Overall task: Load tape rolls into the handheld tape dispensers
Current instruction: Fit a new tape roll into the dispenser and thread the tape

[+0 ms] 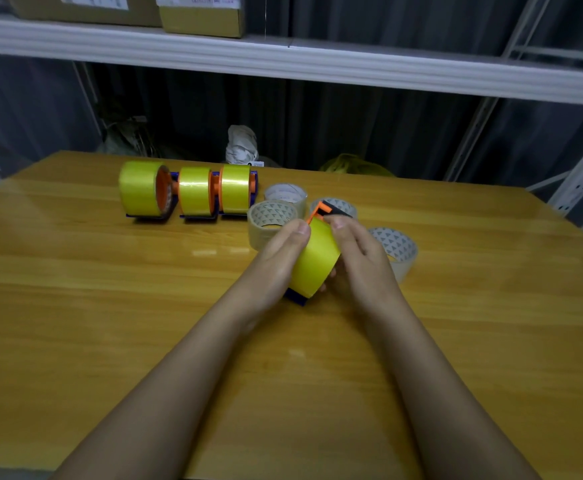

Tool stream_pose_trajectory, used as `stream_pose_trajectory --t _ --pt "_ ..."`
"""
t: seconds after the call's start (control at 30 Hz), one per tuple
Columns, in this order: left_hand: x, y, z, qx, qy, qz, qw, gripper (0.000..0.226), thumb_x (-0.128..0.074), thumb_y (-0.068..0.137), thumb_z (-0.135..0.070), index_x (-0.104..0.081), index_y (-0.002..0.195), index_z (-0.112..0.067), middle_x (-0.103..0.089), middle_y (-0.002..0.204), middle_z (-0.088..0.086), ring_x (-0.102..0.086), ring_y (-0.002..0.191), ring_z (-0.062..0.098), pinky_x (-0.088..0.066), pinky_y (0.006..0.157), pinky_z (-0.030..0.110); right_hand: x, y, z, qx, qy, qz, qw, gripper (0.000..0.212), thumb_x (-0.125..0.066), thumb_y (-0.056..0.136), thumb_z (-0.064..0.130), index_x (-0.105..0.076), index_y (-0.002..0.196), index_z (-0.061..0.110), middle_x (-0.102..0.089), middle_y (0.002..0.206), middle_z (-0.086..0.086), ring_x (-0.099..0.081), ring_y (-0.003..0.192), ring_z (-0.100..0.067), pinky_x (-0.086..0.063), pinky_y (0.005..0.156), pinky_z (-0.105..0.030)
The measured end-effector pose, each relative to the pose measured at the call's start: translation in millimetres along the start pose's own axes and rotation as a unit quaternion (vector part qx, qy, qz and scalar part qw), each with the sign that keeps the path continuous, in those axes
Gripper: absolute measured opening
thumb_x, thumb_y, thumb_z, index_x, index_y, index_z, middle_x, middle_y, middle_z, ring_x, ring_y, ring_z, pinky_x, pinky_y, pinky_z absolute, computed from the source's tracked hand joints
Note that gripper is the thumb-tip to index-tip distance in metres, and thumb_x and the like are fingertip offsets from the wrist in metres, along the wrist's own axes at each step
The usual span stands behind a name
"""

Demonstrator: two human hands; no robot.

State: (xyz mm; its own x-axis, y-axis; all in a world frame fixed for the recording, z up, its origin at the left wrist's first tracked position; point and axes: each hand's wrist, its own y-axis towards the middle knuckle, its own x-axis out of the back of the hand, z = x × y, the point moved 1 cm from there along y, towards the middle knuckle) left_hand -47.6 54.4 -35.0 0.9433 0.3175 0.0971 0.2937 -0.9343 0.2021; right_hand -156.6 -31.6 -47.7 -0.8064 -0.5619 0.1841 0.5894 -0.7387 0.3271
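Note:
Both hands hold one tape dispenser [324,209] with a yellow tape roll [314,261] on it, over the middle of the wooden table [110,306]. My left hand [279,258] grips the roll's left side, thumb on top near the orange and black cutter end. My right hand [359,258] grips the right side, its thumb at the cutter. The dispenser's blue base [295,298] shows below the roll. Three loaded dispensers with yellow rolls [141,188] [194,195] [235,194] stand in a row at the back left.
Several clear tape rolls lie around my hands: one [271,220] just left of them, one [286,194] behind it, one [340,206] behind the cutter, one [395,247] at the right. A white shelf [283,60] with cardboard boxes hangs above the table's far edge.

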Motion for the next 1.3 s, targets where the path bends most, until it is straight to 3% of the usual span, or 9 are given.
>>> stream_pose_trajectory --t 0.07,0.17,0.3,0.43,0.57,0.67,0.83,1.17,1.3 --pt "-1 -2 -1 0.008 0.002 -0.009 1.0 0.026 -0.028 0.103 -0.032 -0.054 0.105 -0.028 -0.069 0.077 -0.018 -0.064 0.069 -0.005 -0.048 0.064 0.011 3 -1 1 0.054 -0.041 -0.011 0.998 0.042 -0.058 0.083 0.052 -0.062 0.118 0.028 -0.06 0.115 0.006 -0.061 0.099 -0.009 -0.052 0.083 -0.035" --pt "1 -2 -1 0.022 0.021 -0.016 0.999 0.034 -0.027 0.098 -0.05 -0.049 0.119 -0.036 -0.056 0.11 -0.027 -0.05 0.097 -0.024 -0.038 0.081 0.0 6 -5 0 0.078 -0.107 0.044 0.99 0.057 -0.066 0.075 0.048 -0.054 0.128 0.032 -0.052 0.13 0.009 -0.051 0.122 -0.011 -0.047 0.099 -0.042" --pt "1 -4 3 0.024 0.036 -0.014 0.999 0.073 -0.026 0.085 -0.075 -0.045 0.138 -0.028 -0.051 0.137 -0.007 -0.043 0.129 0.006 -0.032 0.112 0.038 6 -6 6 0.052 -0.147 0.036 0.987 0.058 -0.064 0.066 0.048 -0.054 0.122 0.038 -0.059 0.119 0.015 -0.056 0.111 -0.004 -0.051 0.091 -0.034" --pt "-3 -5 1 0.016 0.039 -0.005 0.999 0.065 -0.029 0.084 -0.074 -0.058 0.12 -0.029 -0.064 0.118 0.001 -0.055 0.117 0.021 -0.039 0.105 0.051 13 -3 9 0.013 -0.063 0.018 0.998 0.031 -0.066 0.073 0.028 -0.066 0.104 0.028 -0.069 0.102 0.012 -0.064 0.097 -0.001 -0.052 0.08 -0.022" --pt "-2 -5 -1 0.01 0.048 -0.009 0.999 0.053 -0.027 0.089 -0.064 -0.067 0.09 -0.03 -0.069 0.074 0.0 -0.066 0.07 0.016 -0.053 0.066 0.041 20 2 10 -0.015 -0.011 -0.01 1.0 0.021 -0.061 0.084 -0.002 -0.07 0.085 0.017 -0.069 0.083 0.005 -0.063 0.074 0.001 -0.048 0.067 -0.014" --pt "-1 -4 -3 0.014 0.038 -0.014 0.999 0.06 -0.026 0.089 -0.061 -0.068 0.083 -0.018 -0.065 0.064 0.015 -0.064 0.053 0.027 -0.05 0.047 0.033 21 0 12 -0.032 0.004 0.025 0.999 0.017 -0.064 0.083 0.006 -0.069 0.091 0.021 -0.066 0.085 0.003 -0.059 0.071 -0.005 -0.05 0.063 -0.019" --pt "2 -3 -3 0.012 0.041 -0.017 0.999 0.063 -0.025 0.088 -0.062 -0.067 0.086 -0.015 -0.064 0.066 0.022 -0.063 0.054 0.034 -0.052 0.048 0.043 11 -4 12 -0.055 -0.057 0.115 0.99 0.031 -0.062 0.07 0.031 -0.064 0.101 0.038 -0.057 0.116 -0.004 -0.058 0.093 -0.012 -0.046 0.074 -0.019" --pt "4 -2 -1 0.038 0.021 0.003 0.999 0.06 -0.024 0.087 -0.068 -0.07 0.079 -0.029 -0.065 0.065 0.006 -0.064 0.059 0.026 -0.05 0.051 0.033 20 -4 18 -0.129 0.036 0.137 0.981 0.028 -0.065 0.089 0.011 -0.064 0.11 0.029 -0.071 0.086 0.014 -0.065 0.075 0.007 -0.05 0.061 -0.013" --pt "6 -1 2 0.016 0.053 -0.01 0.998 0.071 -0.021 0.09 -0.066 -0.068 0.085 -0.014 -0.065 0.072 0.016 -0.064 0.066 0.028 -0.051 0.056 0.043 22 -4 15 -0.069 -0.062 0.073 0.993 0.028 -0.071 0.084 0.021 -0.066 0.107 0.036 -0.067 0.107 0.007 -0.064 0.091 -0.001 -0.048 0.074 -0.016"
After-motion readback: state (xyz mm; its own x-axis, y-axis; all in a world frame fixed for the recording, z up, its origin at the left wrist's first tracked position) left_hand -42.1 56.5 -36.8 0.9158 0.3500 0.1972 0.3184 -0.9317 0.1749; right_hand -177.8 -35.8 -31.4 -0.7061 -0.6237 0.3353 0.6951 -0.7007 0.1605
